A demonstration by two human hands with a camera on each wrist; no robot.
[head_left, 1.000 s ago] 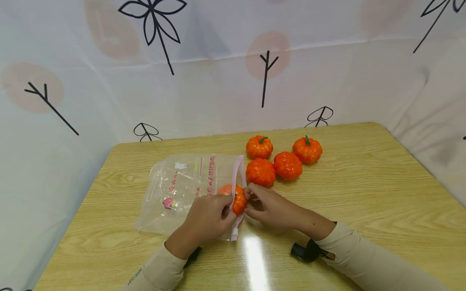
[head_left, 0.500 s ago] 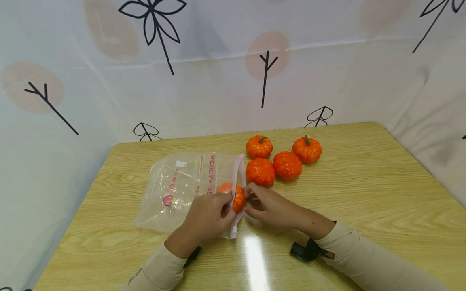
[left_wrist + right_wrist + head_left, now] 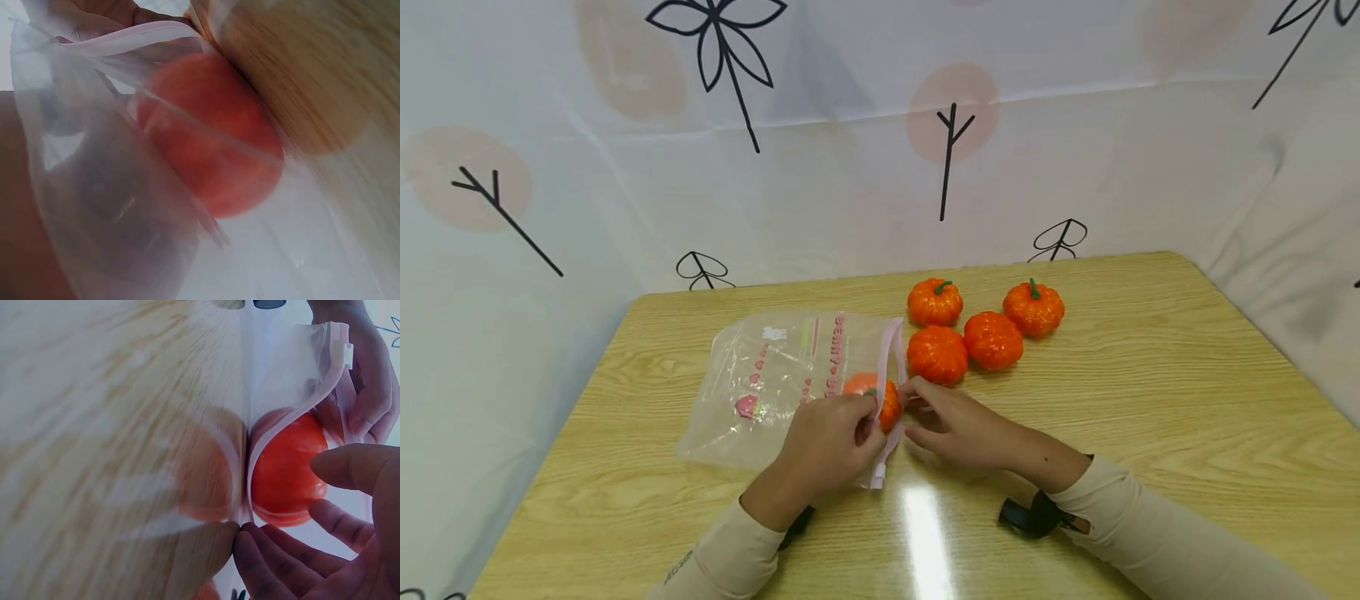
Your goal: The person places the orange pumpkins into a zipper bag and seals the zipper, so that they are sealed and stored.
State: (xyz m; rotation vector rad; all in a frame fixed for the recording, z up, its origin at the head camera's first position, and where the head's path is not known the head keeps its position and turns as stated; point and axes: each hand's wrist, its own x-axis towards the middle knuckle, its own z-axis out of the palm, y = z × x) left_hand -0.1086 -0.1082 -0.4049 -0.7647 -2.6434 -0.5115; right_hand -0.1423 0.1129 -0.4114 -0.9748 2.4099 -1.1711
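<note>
The left hand (image 3: 831, 442) is pinching the pink-edged lip of a clear zip bag (image 3: 782, 358) between thumb and bent fingers, while the right hand (image 3: 962, 425), its fingers loosely parted and gripping nothing, is touching an orange pumpkin (image 3: 890, 405) that is lying in the bag's mouth, partly inside. Just beyond, four other pumpkins (image 3: 937, 355) are sitting grouped on the wood-grain counter (image 3: 1150, 375), and behind its far edge a white cloth (image 3: 820, 183) with plant drawings is hanging.

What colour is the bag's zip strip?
Pale pink; the zip strip shows best in the head view.
</note>
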